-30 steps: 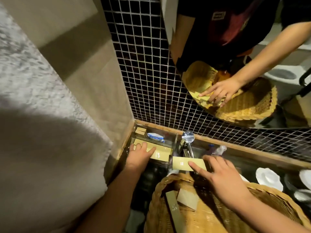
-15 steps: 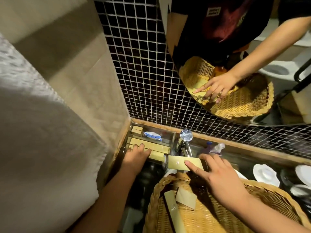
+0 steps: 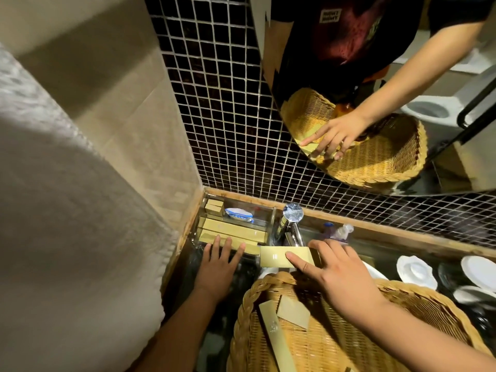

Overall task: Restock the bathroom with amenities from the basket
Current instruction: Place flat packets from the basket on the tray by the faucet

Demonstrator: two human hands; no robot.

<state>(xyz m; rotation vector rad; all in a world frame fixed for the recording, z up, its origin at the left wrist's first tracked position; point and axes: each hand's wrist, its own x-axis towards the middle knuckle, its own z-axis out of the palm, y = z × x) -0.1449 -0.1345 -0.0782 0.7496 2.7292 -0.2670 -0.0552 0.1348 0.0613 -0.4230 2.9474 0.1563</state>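
Note:
A woven basket (image 3: 243,315) sits at the front with a long gold box (image 3: 276,342) and a flat packet (image 3: 294,311) inside. My right hand (image 3: 338,272) holds a gold amenity box (image 3: 273,257) just past the basket's rim, index finger laid along its top. To the left, a clear tray (image 3: 269,218) in the corner holds long gold boxes (image 3: 230,229), small boxes (image 3: 214,206) and a blue-and-white packet (image 3: 239,214). My left hand (image 3: 217,267) rests on the tray's front box with straight fingers.
A chrome faucet (image 3: 291,221) stands between tray and held box. Small bottles (image 3: 338,232) sit behind it, and white dishes (image 3: 414,271) lie on the right. Dark mosaic tile (image 3: 228,116) and a mirror (image 3: 375,89) back the counter; a beige wall closes the left side.

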